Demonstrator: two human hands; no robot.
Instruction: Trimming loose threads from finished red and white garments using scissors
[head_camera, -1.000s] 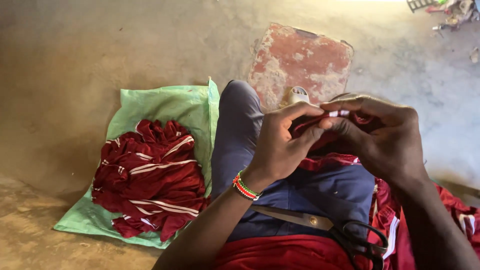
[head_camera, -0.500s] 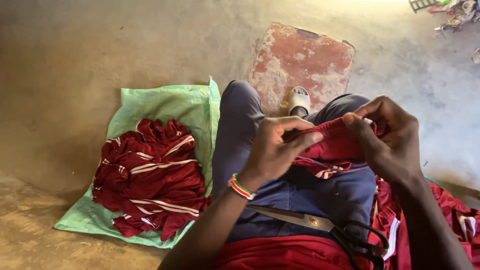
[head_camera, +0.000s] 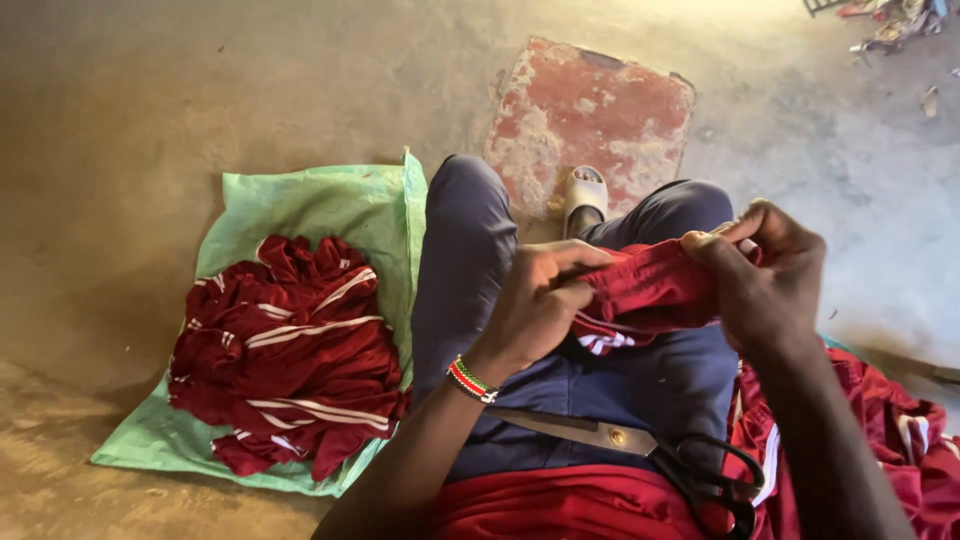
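The person is sitting on the floor (head_camera: 200, 90) with knees raised, and both hands are working a strip of dark red cloth (head_camera: 650, 290) held above the lap. The left hand (head_camera: 535, 305) is closing its fingers over the strip's left end, thumb pressing along the top edge. The right hand (head_camera: 765, 290) is pinching the strip's right end between thumb and fingertips, so the cloth is stretching between the two hands, which are sitting close together but not touching. A white-striped part of the cloth is hanging just below the left hand, resting against the dark blue trousers (head_camera: 470, 270).

A beaded bracelet (head_camera: 470, 381) in red, white and green is circling the left wrist. A pair of black-handled scissors (head_camera: 640, 450) is lying across the lap below both hands, blades shut and pointing toward the person's left, apart from either hand. More red cloth with white stripes is spilling beside the right thigh (head_camera: 900, 450).

To the person's left, well apart from the hands, a pile of red striped cloth pieces (head_camera: 290, 370) is lying on a pale green plastic sheet (head_camera: 300, 200). Beyond the knees, a worn red slab (head_camera: 600, 110) is lying flat on the floor, and a pale sandal (head_camera: 586, 195) is showing between the legs.
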